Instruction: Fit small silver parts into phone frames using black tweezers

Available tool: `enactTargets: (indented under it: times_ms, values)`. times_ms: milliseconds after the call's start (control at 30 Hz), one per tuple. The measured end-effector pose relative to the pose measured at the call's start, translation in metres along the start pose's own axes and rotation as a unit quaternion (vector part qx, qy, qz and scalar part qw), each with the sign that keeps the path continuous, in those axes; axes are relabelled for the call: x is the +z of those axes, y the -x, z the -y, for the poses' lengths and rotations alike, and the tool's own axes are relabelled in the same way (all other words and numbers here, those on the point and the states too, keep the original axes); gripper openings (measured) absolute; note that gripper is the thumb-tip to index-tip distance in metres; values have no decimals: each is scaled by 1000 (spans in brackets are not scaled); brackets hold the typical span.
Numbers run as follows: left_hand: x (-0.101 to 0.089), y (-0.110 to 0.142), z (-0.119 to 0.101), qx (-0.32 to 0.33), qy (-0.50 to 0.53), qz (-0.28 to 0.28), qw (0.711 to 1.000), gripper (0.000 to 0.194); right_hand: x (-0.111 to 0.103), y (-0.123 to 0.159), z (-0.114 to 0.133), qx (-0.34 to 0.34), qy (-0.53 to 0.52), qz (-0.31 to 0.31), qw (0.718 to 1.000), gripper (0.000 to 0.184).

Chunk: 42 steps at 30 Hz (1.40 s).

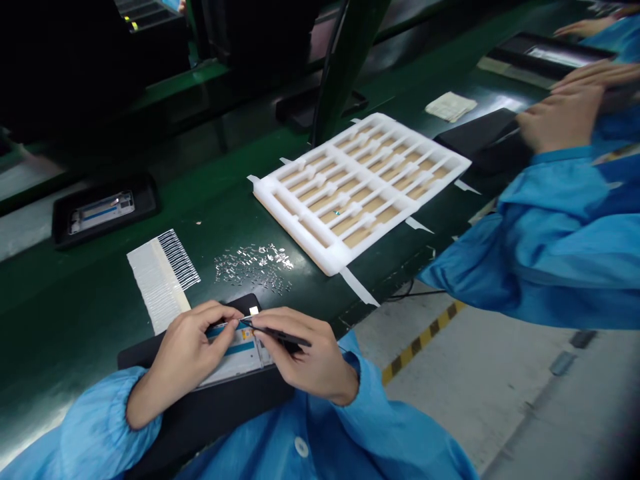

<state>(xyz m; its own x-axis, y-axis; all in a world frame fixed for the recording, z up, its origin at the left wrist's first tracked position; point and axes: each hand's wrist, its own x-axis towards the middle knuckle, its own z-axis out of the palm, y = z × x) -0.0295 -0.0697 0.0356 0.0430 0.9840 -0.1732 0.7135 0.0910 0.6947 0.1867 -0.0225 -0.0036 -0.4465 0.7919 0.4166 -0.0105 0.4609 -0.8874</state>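
Silver frame with blue strips (230, 368) lies in a black holder (245, 400) at the near edge of the tabletop (220, 177), directly under both hands. Right hand (313, 353): fingers closed around a slim dark tool (287, 336), its tip at the frame's far edge, next to the left fingertips. Left hand (193, 343): thumb and index nearly together over the same edge; can't tell if they pinch anything.

Around: loose metal bits (255, 263) scattered just beyond the holder. Ribbed white sheet (159, 280) left of them, near end running in behind the left hand. White foam tray (327, 250) farther right, tape strips (359, 287) at its edges, small green piece in one slot. Second black holder (145, 195) with a similar frame, far left. Folded cloth (450, 107) past the foam tray. Co-worker's hand (565, 117) and blue sleeve at right, well apart.

Hands cover parts of the frame; tool tip contact too small to confirm. Co-worker cut off by right border, that area blurred. Upper left too dark to read.
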Motion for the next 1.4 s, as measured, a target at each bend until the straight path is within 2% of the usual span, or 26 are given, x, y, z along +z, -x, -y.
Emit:
enactTargets:
  times_ms: [67,133,200,300,367,467,567,667,800,900,1067,1133,1233,1400]
  values:
    - [-6,1,0,21,-18,24,999,27,0,1,-1,-6,5,6,1000,29]
    - [-11,4,2,58,-62,25,996,29,0,1,-2,-6,5,6,1000,28]
    - [-11,9,4,109,-128,-7,986,29,1,2,-3,-1,2,5,1000,27]
    - [-7,16,6,189,-228,-58,953,29,3,3,-3,1,12,9,1000,27]
    - [-7,17,7,214,-260,-79,938,29,5,4,-3,-7,24,17,1000,27]
    - [-17,9,15,191,-276,-114,935,28,7,3,-2,-11,24,15,1000,24]
    - [-33,-4,32,123,-344,-148,919,31,5,2,0,21,-5,-20,1000,19]
    - [-42,-14,52,74,-409,-133,900,36,0,1,2,48,-23,-46,998,17]
    - [-39,-16,61,86,-473,-118,869,35,-5,1,3,45,-15,-64,997,17]
    - [-36,-15,58,108,-520,-116,839,34,-9,1,1,47,-2,-74,996,16]
    - [-41,-11,49,145,-508,-102,843,27,-19,2,4,14,6,-80,997,18]
    - [-41,-6,40,167,-494,-112,846,24,-22,3,8,-11,20,-69,997,22]
    - [-32,5,19,211,-463,-132,851,19,-21,5,14,-46,70,-30,996,30]
    - [-4,25,-11,308,-353,-95,878,11,-7,10,16,-94,198,71,973,27]
